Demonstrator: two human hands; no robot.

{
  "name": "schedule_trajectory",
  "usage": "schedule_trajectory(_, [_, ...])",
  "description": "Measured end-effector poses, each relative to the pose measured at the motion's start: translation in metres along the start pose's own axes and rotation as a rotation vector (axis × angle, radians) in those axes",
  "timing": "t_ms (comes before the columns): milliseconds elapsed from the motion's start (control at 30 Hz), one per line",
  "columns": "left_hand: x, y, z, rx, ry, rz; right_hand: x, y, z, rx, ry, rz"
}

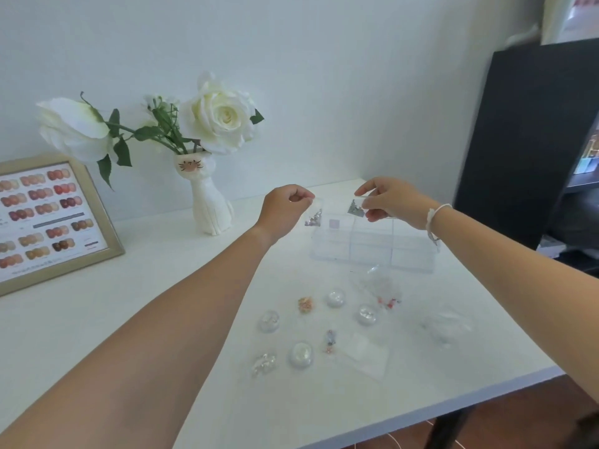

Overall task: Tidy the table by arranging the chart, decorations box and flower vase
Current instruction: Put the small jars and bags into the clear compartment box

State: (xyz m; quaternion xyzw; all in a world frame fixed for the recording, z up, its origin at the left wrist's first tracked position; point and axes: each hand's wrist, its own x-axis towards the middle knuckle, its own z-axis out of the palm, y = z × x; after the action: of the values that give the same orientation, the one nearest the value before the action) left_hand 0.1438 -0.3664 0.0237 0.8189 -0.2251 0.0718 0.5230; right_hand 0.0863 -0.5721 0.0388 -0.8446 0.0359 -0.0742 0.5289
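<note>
We pinch a clear sachet of silver bits [313,218] in our left hand [285,205] over the decorations box [372,244], and another sachet [356,207] in our right hand [389,199]. Best lower each squarely into a free compartment, then release. The box is clear, lidless, divided, right of the cat-faced vase [210,199].

I note a white table [136,280]. Right of it stands a black panel [518,131]; below its near edge, reddish-brown floor [505,429]; behind it, a pale wall [324,59].
</note>
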Motion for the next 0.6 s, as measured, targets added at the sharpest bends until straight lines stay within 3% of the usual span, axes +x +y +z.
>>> schedule_trajectory(200, [0.022, -0.005, 0.021, 0.062, -0.040, 0.007, 0.005, 0.007, -0.008, 0.068, 0.024, 0.031])
schedule_trajectory(400, [0.028, -0.021, 0.033, 0.214, -0.186, -0.027, 0.013, 0.016, -0.009, 0.078, 0.015, -0.001])
schedule_trajectory(600, [0.027, -0.028, 0.037, 0.376, -0.205, 0.051, 0.018, 0.019, -0.002, 0.150, -0.010, -0.021])
